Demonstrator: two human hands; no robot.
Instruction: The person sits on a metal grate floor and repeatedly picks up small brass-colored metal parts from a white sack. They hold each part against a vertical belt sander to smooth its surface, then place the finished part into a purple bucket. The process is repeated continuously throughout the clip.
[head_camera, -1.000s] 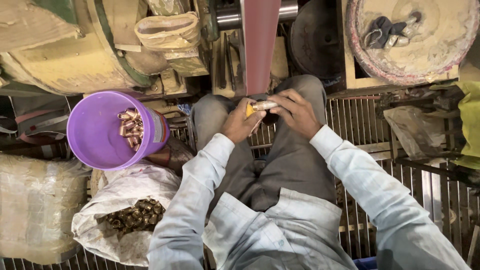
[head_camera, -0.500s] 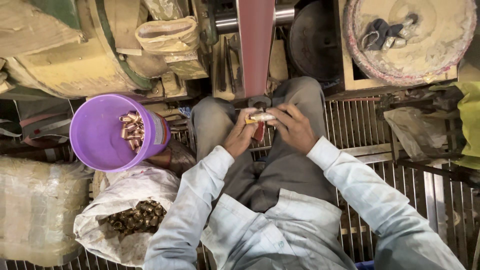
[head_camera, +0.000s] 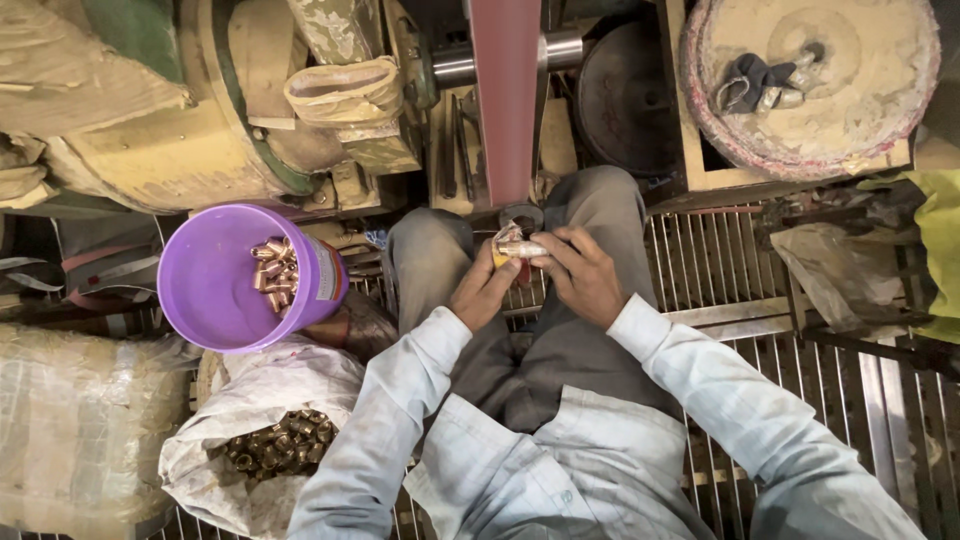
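At frame centre a small brass fitting (head_camera: 520, 248) is gripped by both hands (head_camera: 483, 292) (head_camera: 585, 275) below the sanding belt (head_camera: 505, 100), few finished in the purple bucket (head_camera: 235, 278), many left in the sack (head_camera: 262, 440).

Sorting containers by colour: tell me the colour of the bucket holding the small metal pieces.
Purple; the bucket shows plainly in the head view.

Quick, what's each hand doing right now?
Left hand: closed on the small metal piece.
Right hand: closed on the same piece.
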